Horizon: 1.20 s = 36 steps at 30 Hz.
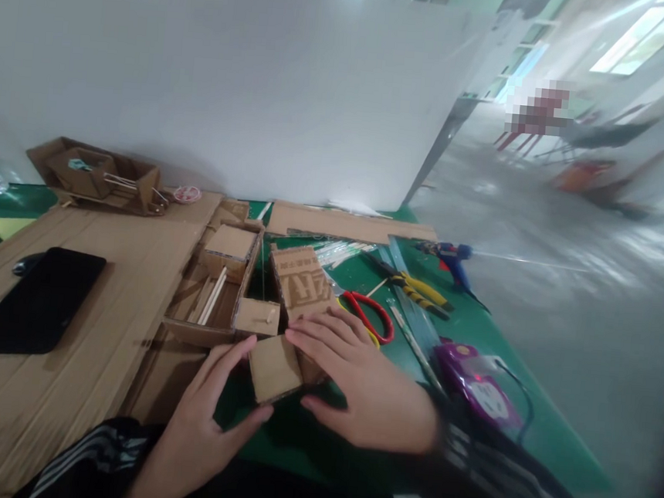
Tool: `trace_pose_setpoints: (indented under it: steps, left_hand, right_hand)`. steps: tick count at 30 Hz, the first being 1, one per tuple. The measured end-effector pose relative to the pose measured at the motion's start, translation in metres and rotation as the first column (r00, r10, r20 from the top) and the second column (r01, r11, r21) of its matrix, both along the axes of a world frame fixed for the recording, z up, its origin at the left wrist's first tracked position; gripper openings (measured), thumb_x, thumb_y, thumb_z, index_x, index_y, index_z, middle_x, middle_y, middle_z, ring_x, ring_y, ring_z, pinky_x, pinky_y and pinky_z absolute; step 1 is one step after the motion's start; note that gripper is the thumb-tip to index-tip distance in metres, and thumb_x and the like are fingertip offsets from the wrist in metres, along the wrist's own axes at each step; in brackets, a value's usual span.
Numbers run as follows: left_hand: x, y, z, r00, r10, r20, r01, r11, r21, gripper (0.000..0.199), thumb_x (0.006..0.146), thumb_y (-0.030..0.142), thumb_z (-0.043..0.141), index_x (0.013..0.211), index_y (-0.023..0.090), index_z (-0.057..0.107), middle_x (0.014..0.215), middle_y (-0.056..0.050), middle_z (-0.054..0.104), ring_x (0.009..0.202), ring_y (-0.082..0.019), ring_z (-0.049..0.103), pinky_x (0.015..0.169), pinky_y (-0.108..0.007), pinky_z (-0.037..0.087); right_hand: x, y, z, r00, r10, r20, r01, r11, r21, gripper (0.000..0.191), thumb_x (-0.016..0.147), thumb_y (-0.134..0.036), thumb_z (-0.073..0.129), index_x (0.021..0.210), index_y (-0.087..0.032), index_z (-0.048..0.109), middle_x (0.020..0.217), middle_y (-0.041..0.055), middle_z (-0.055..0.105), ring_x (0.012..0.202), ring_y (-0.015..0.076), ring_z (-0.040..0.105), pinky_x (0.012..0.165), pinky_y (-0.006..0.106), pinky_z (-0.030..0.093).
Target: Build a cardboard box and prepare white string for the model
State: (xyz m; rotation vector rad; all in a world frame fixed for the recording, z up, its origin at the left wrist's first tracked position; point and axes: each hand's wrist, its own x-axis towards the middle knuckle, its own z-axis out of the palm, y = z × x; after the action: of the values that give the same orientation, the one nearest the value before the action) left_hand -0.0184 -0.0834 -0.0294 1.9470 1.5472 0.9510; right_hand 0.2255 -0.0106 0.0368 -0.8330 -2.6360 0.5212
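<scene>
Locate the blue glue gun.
In the head view, the blue glue gun lies on the green tabletop near its right edge, just beyond the yellow-and-black pliers.

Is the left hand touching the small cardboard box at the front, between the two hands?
Touching. The head view shows the left hand with its index fingertip at the near left side of the small cardboard box.
</scene>
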Motion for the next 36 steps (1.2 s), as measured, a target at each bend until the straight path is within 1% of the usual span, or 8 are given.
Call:
trace_pose_setpoints:
  steps: [5, 12, 16, 22, 27, 31, 33, 36]
  left_hand:
    - [-0.0001, -0.0015, -0.0038, 0.998, -0.006, 0.070, 0.008, 0.999, -0.034, 0.065, 0.090, 0.034, 0.065, 0.147, 0.035, 0.035, 0.125, -0.006, 0.058, 0.113, -0.023, 0.061, 0.097, -0.036, 0.054]
    - [-0.0013, -0.0026, -0.0080, 0.998, 0.000, 0.065, 0.003, 0.998, -0.056, 0.066, 0.090, 0.035, 0.065, 0.148, 0.036, 0.034, 0.118, -0.005, 0.060, 0.106, -0.022, 0.063, 0.094, -0.036, 0.056]
    - [-0.0013, -0.0026, -0.0079, 0.998, -0.010, 0.061, 0.013, 0.999, -0.035, 0.064, 0.091, 0.034, 0.064, 0.148, 0.035, 0.035, 0.115, -0.006, 0.062, 0.101, -0.021, 0.065, 0.090, -0.034, 0.057]
    - [-0.0009, -0.0023, -0.0063, 0.999, -0.004, 0.052, 0.005, 1.000, -0.026, 0.065, 0.090, 0.034, 0.064, 0.147, 0.037, 0.035, 0.115, -0.004, 0.063, 0.101, -0.021, 0.066, 0.091, -0.033, 0.057]
    - [-0.0002, -0.0048, -0.0087, 0.999, -0.006, 0.042, 0.008, 0.999, -0.046, 0.072, 0.089, 0.034, 0.065, 0.151, 0.037, 0.029, 0.130, -0.008, 0.058, 0.112, -0.024, 0.063, 0.097, -0.039, 0.055]
    - [0.0002, -0.0062, -0.0101, 0.999, 0.008, 0.041, -0.006, 0.999, -0.033, 0.076, 0.088, 0.034, 0.066, 0.153, 0.035, 0.024, 0.139, -0.009, 0.053, 0.121, -0.026, 0.059, 0.101, -0.042, 0.052]
    - [0.0001, -0.0058, -0.0076, 0.999, -0.005, 0.036, 0.005, 1.000, -0.005, 0.070, 0.089, 0.033, 0.065, 0.150, 0.034, 0.030, 0.135, -0.009, 0.056, 0.119, -0.025, 0.060, 0.100, -0.040, 0.053]
    - [-0.0002, -0.0047, -0.0015, 0.997, -0.070, -0.025, 0.071, 0.996, 0.047, 0.049, 0.090, 0.028, 0.064, 0.136, 0.034, 0.047, 0.123, -0.005, 0.059, 0.112, -0.022, 0.063, 0.095, -0.033, 0.054]
  right_hand:
    - [-0.0031, -0.0001, -0.0076, 1.000, -0.024, -0.002, 0.024, 0.999, 0.046, 0.060, 0.086, -0.030, 0.067, 0.141, -0.020, 0.048, 0.144, 0.0091, 0.055, 0.138, 0.0244, 0.040, 0.121, 0.050, 0.016]
    - [-0.0026, -0.0004, -0.0069, 1.000, -0.023, -0.008, 0.023, 0.999, 0.029, 0.058, 0.087, -0.032, 0.067, 0.140, -0.019, 0.048, 0.145, 0.0070, 0.054, 0.138, 0.0230, 0.039, 0.123, 0.046, 0.012]
    - [-0.0030, 0.0000, -0.0066, 1.000, -0.025, -0.012, 0.025, 0.999, 0.027, 0.057, 0.086, -0.031, 0.067, 0.139, -0.019, 0.050, 0.144, 0.0075, 0.055, 0.138, 0.0232, 0.040, 0.122, 0.047, 0.014]
    - [-0.0024, -0.0010, -0.0065, 1.000, -0.025, -0.018, 0.025, 0.999, 0.028, 0.058, 0.086, -0.031, 0.067, 0.140, -0.019, 0.050, 0.142, 0.0092, 0.056, 0.137, 0.0245, 0.042, 0.122, 0.050, 0.016]
    - [-0.0026, -0.0012, -0.0057, 1.000, -0.024, -0.010, 0.024, 0.999, 0.029, 0.060, 0.086, -0.030, 0.066, 0.142, -0.019, 0.048, 0.144, 0.0077, 0.055, 0.138, 0.0239, 0.040, 0.122, 0.048, 0.015]
    - [-0.0031, -0.0003, -0.0040, 1.000, 0.001, 0.006, -0.001, 0.999, 0.035, 0.056, 0.087, -0.029, 0.064, 0.141, -0.024, 0.049, 0.148, 0.0033, 0.051, 0.139, 0.0240, 0.038, 0.121, 0.049, 0.014]
    - [-0.0030, 0.0002, -0.0035, 1.000, 0.010, 0.014, -0.011, 0.999, 0.036, 0.054, 0.089, -0.028, 0.062, 0.141, -0.025, 0.050, 0.149, 0.0016, 0.050, 0.140, 0.0246, 0.037, 0.121, 0.050, 0.014]
    - [-0.0026, -0.0001, -0.0033, 1.000, 0.013, 0.018, -0.014, 0.999, 0.039, 0.052, 0.089, -0.028, 0.061, 0.140, -0.026, 0.051, 0.150, 0.0006, 0.050, 0.140, 0.0250, 0.037, 0.121, 0.050, 0.014]
